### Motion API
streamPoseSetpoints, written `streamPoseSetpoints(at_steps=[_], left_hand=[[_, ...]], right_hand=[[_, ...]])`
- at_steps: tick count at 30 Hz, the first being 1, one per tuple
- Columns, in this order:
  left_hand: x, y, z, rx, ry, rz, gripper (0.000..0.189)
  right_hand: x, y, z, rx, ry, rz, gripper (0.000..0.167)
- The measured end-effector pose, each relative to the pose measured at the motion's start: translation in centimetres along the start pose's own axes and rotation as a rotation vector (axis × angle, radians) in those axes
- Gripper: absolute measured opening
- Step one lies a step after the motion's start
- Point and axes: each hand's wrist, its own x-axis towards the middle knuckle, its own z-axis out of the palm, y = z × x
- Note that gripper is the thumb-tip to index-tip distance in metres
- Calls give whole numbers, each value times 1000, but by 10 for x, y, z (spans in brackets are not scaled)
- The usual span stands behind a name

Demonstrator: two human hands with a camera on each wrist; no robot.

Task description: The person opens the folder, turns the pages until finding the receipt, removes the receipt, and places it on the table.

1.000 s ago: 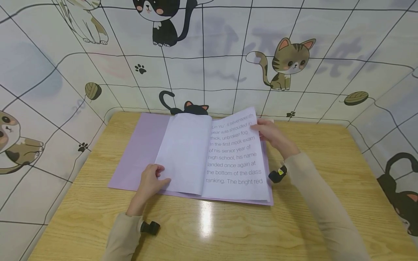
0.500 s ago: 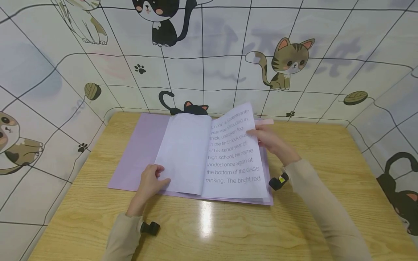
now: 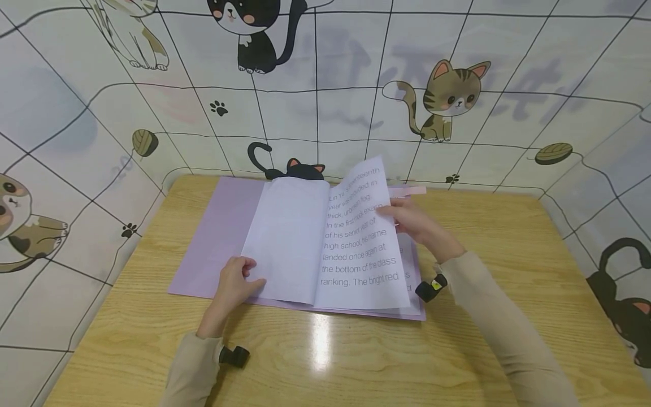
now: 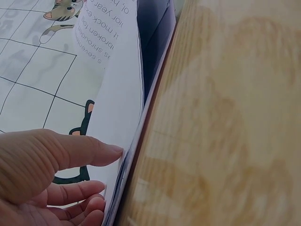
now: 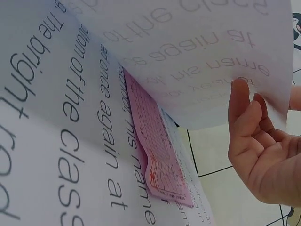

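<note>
A booklet with a lilac cover (image 3: 224, 232) lies spread on the table. Its left page (image 3: 287, 243) is blank. My right hand (image 3: 414, 220) pinches the outer edge of the printed right page (image 3: 361, 249), which is lifted and curves leftward. In the right wrist view, the fingers (image 5: 241, 101) press the back of that raised page (image 5: 197, 61). Beneath it, a pink printed slip (image 5: 157, 146) lies on another page of large text. My left hand (image 3: 236, 285) rests at the left page's lower left edge. Its thumb (image 4: 101, 151) touches the paper and the other fingers are loosely bent.
The wooden table (image 3: 325, 362) extends around the booklet. Behind it rises a white wall covering (image 3: 346, 113) with cats and grid lines. One end of the pink slip (image 3: 414, 191) sticks out past the booklet's upper right. Dark wrist cameras (image 3: 235, 356) sit on both sleeves.
My right hand has drawn the printed page left and up, baring text on the page below and more of the pink slip. The left hand stays where it was.
</note>
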Motion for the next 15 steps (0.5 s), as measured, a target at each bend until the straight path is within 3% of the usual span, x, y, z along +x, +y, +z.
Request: streamPoseSetpoints(at_steps=[6,15], left_hand=[[0,1,0,-2,-9,-3,35],[-1,2,2,-20,23,9,35]], right_hand=[[-3,-4,6,12,0,-3,41],[-5,-13,13,104,-60,-93,39]])
